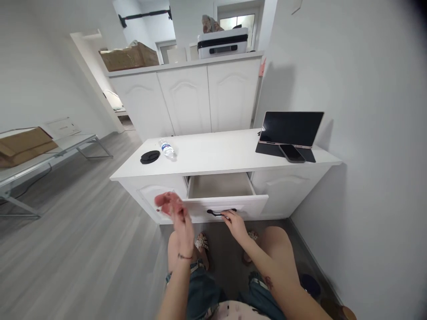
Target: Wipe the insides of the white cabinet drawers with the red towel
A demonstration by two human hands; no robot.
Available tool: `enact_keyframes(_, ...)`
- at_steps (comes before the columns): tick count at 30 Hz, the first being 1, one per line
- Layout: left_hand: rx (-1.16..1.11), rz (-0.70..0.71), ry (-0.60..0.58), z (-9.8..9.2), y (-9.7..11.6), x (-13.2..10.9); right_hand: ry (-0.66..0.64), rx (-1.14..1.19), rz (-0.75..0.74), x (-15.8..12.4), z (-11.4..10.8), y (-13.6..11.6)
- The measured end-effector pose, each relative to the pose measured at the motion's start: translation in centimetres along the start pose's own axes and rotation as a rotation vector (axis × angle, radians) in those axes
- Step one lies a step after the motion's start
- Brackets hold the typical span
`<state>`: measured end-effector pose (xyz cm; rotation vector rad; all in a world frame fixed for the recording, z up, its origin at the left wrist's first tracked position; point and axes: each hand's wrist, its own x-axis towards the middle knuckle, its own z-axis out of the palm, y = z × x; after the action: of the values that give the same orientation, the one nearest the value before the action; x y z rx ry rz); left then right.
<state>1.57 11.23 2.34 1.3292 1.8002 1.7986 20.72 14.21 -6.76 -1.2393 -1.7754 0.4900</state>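
Note:
I am crouched before a low white cabinet point(213, 155). Its middle drawer point(223, 186) is pulled out and looks bare inside. My right hand point(235, 222) has its fingers curled on the black drawer handle point(220, 212). My left hand point(182, 220) is raised left of the drawer front, closed on a small pink soft thing point(167, 201) that I cannot make out.
A water bottle point(167, 148) lies on the cabinet top beside a black round disc point(150, 156). A tablet point(292, 129) on a stand and a phone point(292, 153) sit at the right end. A wall stands right; a folding table point(50, 153) with cardboard is at left.

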Motion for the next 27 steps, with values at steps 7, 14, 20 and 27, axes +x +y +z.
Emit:
enact_keyframes(7,0.551,0.27,-0.11,6.5,-3.6,0.1,-0.009,0.005,0.021,0.7,0.1,0.2)
enact_keyframes(14,0.715,0.406,-0.24,8.2,-3.0,-1.1,0.016,0.011,0.001,1.4,0.4,0.4)
enact_keyframes(20,0.798,0.546,-0.334,10.2,-1.5,-2.9,0.112,0.021,-0.046,-1.2,0.9,0.7)
enact_keyframes(27,0.805,0.561,-0.412,12.2,0.3,-4.4,0.143,0.058,0.006,-6.5,-1.6,0.7)
